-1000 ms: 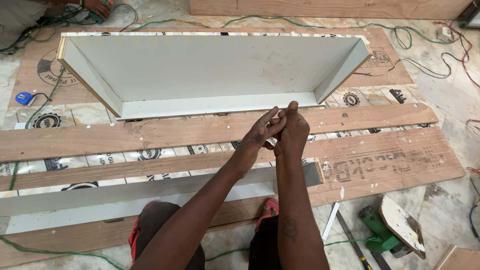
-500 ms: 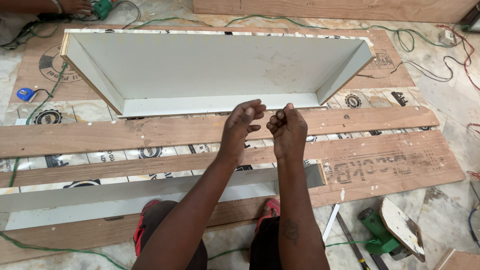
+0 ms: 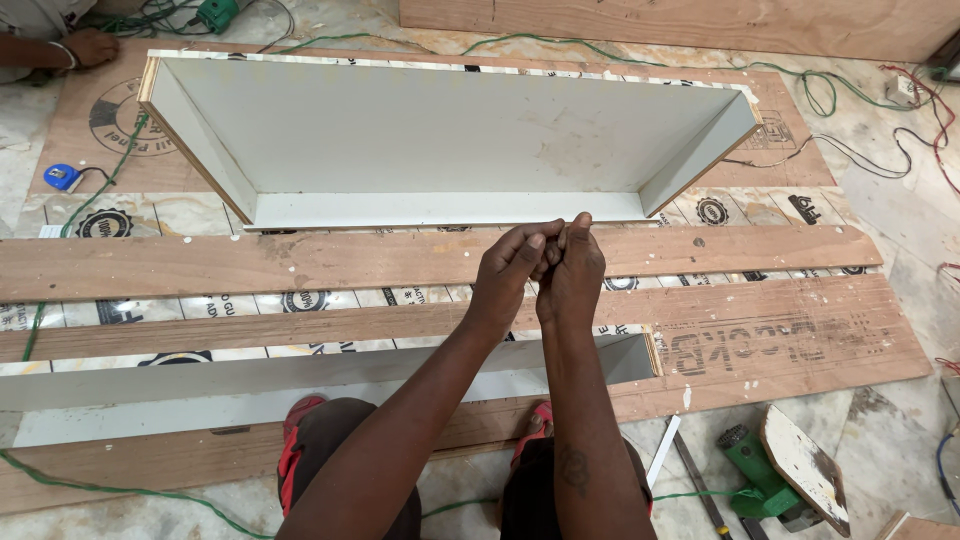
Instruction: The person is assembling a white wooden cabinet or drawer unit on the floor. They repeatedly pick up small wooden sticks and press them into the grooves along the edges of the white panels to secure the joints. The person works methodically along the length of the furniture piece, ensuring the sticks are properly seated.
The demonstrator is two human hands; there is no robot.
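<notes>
Both hands are raised together in front of me, over the wooden planks. My left hand (image 3: 510, 275) and right hand (image 3: 572, 268) touch at the fingertips, fingers curled in and bunched tight together. Something very small may be pinched between them, but I cannot tell what, or whether anything is there at all.

Nearest big piece: the white laminated shelf box (image 3: 440, 140), an open tray shape with angled end panels, lying flat just beyond my hands on printed plywood sheets (image 3: 760, 340). My judgement is that it is stiff, moderately heavy and awkward for its length. The laminate face looks smooth, likely slippery. The raw ply edges would give better grip, so I would take it by the front lip or by the two end panels, one hand each.

A long white laminated board (image 3: 300, 375) lies below my wrists, across my knees. It is rigid, with thin edges that are likely prone to chipping.

Bare planks (image 3: 250, 262) run between box and board.

Another person's hand (image 3: 88, 45) rests at the far left corner. A green power tool (image 3: 760, 480) lies at lower right, and green cable (image 3: 620, 45) trails across the floor.
</notes>
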